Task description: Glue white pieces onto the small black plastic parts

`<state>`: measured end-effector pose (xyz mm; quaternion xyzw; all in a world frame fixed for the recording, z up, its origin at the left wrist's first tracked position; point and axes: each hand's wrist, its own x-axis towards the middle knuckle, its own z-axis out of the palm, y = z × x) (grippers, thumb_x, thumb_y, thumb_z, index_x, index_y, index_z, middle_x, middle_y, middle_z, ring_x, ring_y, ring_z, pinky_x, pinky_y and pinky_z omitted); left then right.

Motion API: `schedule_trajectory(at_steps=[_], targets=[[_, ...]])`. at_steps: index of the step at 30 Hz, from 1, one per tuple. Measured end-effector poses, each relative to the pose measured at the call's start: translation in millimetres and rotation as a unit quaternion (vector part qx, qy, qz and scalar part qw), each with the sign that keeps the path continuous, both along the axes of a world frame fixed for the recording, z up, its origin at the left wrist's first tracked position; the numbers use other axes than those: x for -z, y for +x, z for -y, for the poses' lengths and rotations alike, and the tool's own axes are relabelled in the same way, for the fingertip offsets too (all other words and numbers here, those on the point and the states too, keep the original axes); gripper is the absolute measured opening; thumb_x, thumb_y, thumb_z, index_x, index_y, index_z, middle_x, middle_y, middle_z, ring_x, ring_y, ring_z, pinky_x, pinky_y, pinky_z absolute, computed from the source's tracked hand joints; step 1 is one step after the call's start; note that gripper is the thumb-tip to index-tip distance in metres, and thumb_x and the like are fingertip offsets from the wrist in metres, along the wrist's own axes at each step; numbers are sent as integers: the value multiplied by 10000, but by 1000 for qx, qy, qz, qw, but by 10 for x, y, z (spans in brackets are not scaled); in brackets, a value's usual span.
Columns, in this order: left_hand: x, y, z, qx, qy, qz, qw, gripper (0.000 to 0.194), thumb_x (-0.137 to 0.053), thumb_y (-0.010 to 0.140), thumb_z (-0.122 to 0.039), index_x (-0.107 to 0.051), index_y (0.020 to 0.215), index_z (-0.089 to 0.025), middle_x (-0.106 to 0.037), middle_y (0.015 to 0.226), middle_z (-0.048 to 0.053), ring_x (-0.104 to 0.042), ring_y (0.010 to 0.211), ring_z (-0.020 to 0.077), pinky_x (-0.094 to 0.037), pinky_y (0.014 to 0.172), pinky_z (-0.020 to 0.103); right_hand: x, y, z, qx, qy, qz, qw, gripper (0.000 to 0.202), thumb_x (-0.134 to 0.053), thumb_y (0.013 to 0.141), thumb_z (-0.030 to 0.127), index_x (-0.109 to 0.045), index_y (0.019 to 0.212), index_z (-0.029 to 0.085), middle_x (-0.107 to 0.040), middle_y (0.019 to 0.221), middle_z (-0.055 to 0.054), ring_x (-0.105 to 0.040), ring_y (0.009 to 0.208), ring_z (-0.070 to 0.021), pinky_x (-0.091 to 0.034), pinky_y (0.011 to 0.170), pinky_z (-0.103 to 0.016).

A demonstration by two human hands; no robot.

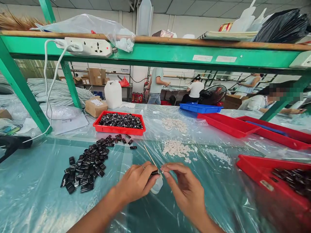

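A small black piece (155, 172) is pinched in the closed left hand (136, 183) over the table (36, 194), steadied for the thin stick (152, 160) gripped by the right hand's (187, 191) closed fingertips; loose black pieces (87, 165) lie near.

Bright, even light; glare on plastic sheet (218, 194), edges warped.

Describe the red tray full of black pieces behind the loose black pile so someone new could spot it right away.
Start at the green-framed workbench with its plastic-covered table. Beyond the loose pile of black pieces ahead of the left hand, the red tray sits flat beside a small cardboard box. Unlike the red trays to the right, it stands alone just in front of a white jug.
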<state>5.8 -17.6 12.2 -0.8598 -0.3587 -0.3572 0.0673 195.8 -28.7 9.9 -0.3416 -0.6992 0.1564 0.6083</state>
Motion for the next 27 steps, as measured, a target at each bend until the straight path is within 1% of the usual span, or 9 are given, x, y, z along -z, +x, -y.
schedule_trajectory(at_steps=[3,5,9,12,15,19,22,24,27], targets=[[17,12,-20,32,-1,-4,999,93,-426,1074,-254,-510,1109,-240,-776,907,3,-741,697,192,-576,640,342,64,-17,28,-13,10,-2,1000,309,-618,915,117,-626,1119,348,-729,979,-1,-733,983,-183,-673,827,-349],[40,21,-35,46,-9,-7,999,87,-420,1071,-248,-497,1110,-236,-787,913,10,-744,693,201,-581,638,351,91,-23,35,-12,14,-3,1000,337,-617,909,103,-624,1132,355,-726,995,-2,-729,1011,-185,-672,857,-367],[80,30,-43,35,-39,-5,999,102,-473,1034,-238,-503,1130,-256,-791,900,19,-743,678,217,-580,633,356,82,-38,30,4,14,-4,1000,327,-605,912,94,-622,1124,342,-710,988,-10,-732,982,-181,-671,811,-349],[87,36,-28,32,-53,5,998,139,-508,1009,-209,-506,1141,-253,-775,855,10,-731,643,206,-568,628,334,60,-50,32,6,20,3,1000,306,-608,908,100,-625,1109,330,-711,962,-15,-734,940,-185,-669,761,-343],[83,46,-2,33,-65,10,997,145,-520,1003,-194,-505,1137,-247,-766,842,1,-720,632,193,-560,620,315,54,-50,42,4,33,11,999,327,-612,895,84,-632,1110,330,-716,960,-17,-733,920,-189,-664,741,-351],[85,70,28,41,-77,33,996,134,-475,1012,-191,-501,1120,-267,-747,817,-7,-706,628,197,-567,593,317,44,-32,49,8,46,16,999,387,-628,865,49,-627,1125,335,-727,957,-15,-743,927,-202,-669,741,-372],[97,86,48,37,-70,59,995,141,-426,1042,-212,-492,1147,-278,-738,829,-8,-704,644,193,-576,599,309,27,-11,42,4,58,29,998,417,-644,840,30,-631,1120,339,-743,945,-11,-759,912,-215,-680,717,-379],[117,90,52,43,-61,63,995,144,-392,1064,-240,-483,1167,-282,-742,859,1,-704,656,192,-579,610,309,19,4,39,0,71,37,997,448,-649,827,15,-635,1128,346,-752,941,-9,-767,911,-224,-688,712,-387],[166,80,39,54,-58,67,995,159,-364,1074,-275,-481,1183,-282,-747,881,22,-698,654,198,-568,613,321,16,27,53,-6,86,51,995,512,-657,806,-13,-636,1161,355,-764,960,-10,-774,934,-231,-702,745,-399]])
